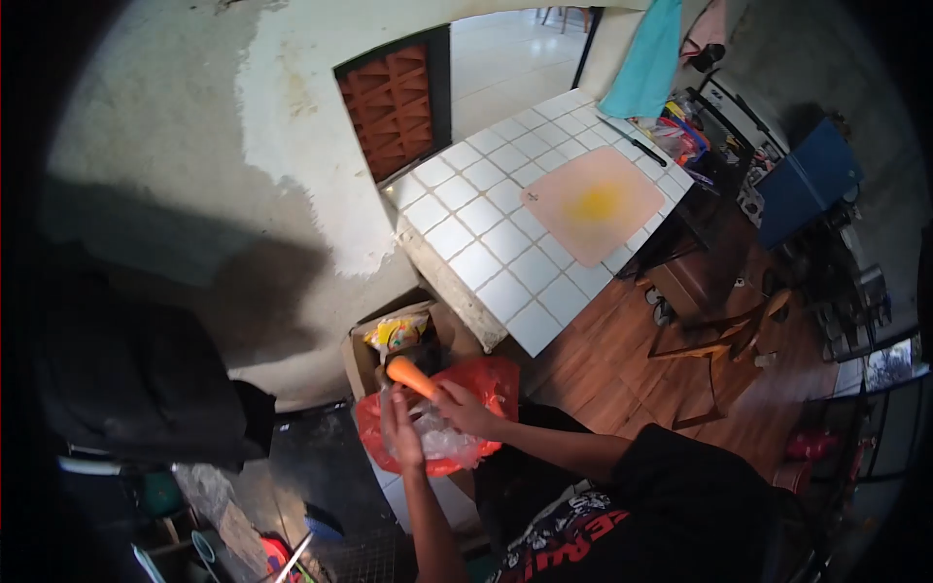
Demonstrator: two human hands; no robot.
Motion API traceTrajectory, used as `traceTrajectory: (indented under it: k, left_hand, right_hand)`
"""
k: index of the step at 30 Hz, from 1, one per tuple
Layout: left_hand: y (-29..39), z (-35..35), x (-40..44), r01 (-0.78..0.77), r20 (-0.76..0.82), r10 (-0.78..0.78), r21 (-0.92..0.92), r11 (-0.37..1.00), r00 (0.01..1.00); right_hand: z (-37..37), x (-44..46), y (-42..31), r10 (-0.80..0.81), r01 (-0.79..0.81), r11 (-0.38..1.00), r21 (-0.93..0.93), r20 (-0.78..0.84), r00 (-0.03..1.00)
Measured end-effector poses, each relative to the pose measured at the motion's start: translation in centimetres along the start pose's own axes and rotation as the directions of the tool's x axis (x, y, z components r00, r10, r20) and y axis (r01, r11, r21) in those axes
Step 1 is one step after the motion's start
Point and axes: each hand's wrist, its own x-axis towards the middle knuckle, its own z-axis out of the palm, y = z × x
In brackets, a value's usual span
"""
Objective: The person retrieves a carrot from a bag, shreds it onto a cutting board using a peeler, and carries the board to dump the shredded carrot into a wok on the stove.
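Observation:
An orange carrot [412, 376] is in my right hand [466, 408], whose fingers are closed around its thicker lower end. It tilts up and to the left over a red plastic bag [501, 379]. My left hand [403, 432] is just left of the carrot, fingers stretched upward, at the edge of crumpled clear plastic [449, 439] lying in the red bag. Whether its fingertips touch the carrot or the plastic, I cannot tell. Behind the bag is a cardboard box [362, 364] with a yellow packet [398, 332] inside.
A white tiled counter [505, 277] stands ahead, carrying a pink cutting board [564, 214] with a yellow stain and a knife [646, 151]. A wooden chair [714, 340] is to the right. At lower left are a dark surface [321, 476] and a blue brush [324, 525].

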Motion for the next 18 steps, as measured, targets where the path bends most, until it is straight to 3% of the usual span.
traceTrajectory:
  k: [1, 2, 3, 5, 7, 9, 10, 12, 13, 15, 17, 18]
  left_hand:
    - [1.7, 1.6, -2.2, 0.031, 0.03, -0.027, -0.153, 0.988, 0.999]
    - [0.9, 2.6, -3.2, 0.111, 0.067, -0.096, -0.28, 0.954, 0.993]
    - [3.7, 4.1, -4.6, 0.101, 0.216, -0.017, -0.384, 0.918, 0.976]
    - [5.0, 5.7, -5.7, 0.156, 0.191, -0.087, -0.383, 0.91, 0.978]
    - [7.2, 6.2, -6.3, 0.226, 0.297, -0.085, -0.479, 0.848, 0.951]
    - [8.6, 7.5, -6.8, 0.192, 0.315, 0.039, -0.667, 0.72, 0.948]
    - [8.7, 7.4, -6.8, 0.152, 0.271, 0.055, -0.684, 0.714, 0.961]
    - [8.6, 7.0, -6.9, 0.295, 0.439, 0.219, -0.825, 0.483, 0.871]
    - [9.1, 6.8, -7.4, 0.245, 0.395, 0.189, -0.813, 0.529, 0.899]
    - [9.5, 6.9, -8.9, 0.159, 0.276, 0.146, -0.83, 0.534, 0.95]
    - [9.4, 7.2, -10.6, 0.056, 0.093, 0.05, -0.865, 0.498, 0.994]
    - [9.8, 7.8, -12.1, -0.02, -0.073, -0.077, -0.84, 0.542, 0.994]
  right_hand:
    - [-0.1, -2.6, -2.0, 0.015, -0.016, 1.0, 0.012, 0.028, 0.999]
    - [-0.7, -4.4, -4.5, 0.181, -0.205, 0.958, 0.198, 0.133, 0.974]
    - [-1.8, -5.5, -6.5, 0.321, -0.399, 0.853, 0.337, 0.264, 0.91]
    - [-3.1, -7.5, -8.1, 0.37, -0.511, 0.766, 0.39, 0.381, 0.847]
    - [-4.0, -8.2, -8.9, 0.302, -0.569, 0.671, 0.475, 0.525, 0.796]
    - [-5.1, -8.5, -9.9, 0.23, -0.708, 0.504, 0.494, 0.714, 0.662]
    - [-5.3, -8.8, -10.0, 0.234, -0.729, 0.51, 0.456, 0.742, 0.628]
    - [-5.9, -9.1, -10.1, 0.181, -0.835, 0.37, 0.408, 0.85, 0.495]
    - [-6.2, -8.9, -10.5, 0.202, -0.869, 0.361, 0.339, 0.881, 0.427]
    - [-6.6, -8.8, -11.5, 0.237, -0.785, 0.575, 0.232, 0.871, 0.43]
    - [-7.2, -8.8, -11.4, 0.345, -0.627, 0.777, 0.056, 0.796, 0.498]
    - [-7.4, -8.5, -11.0, 0.365, -0.465, 0.883, -0.065, 0.718, 0.593]
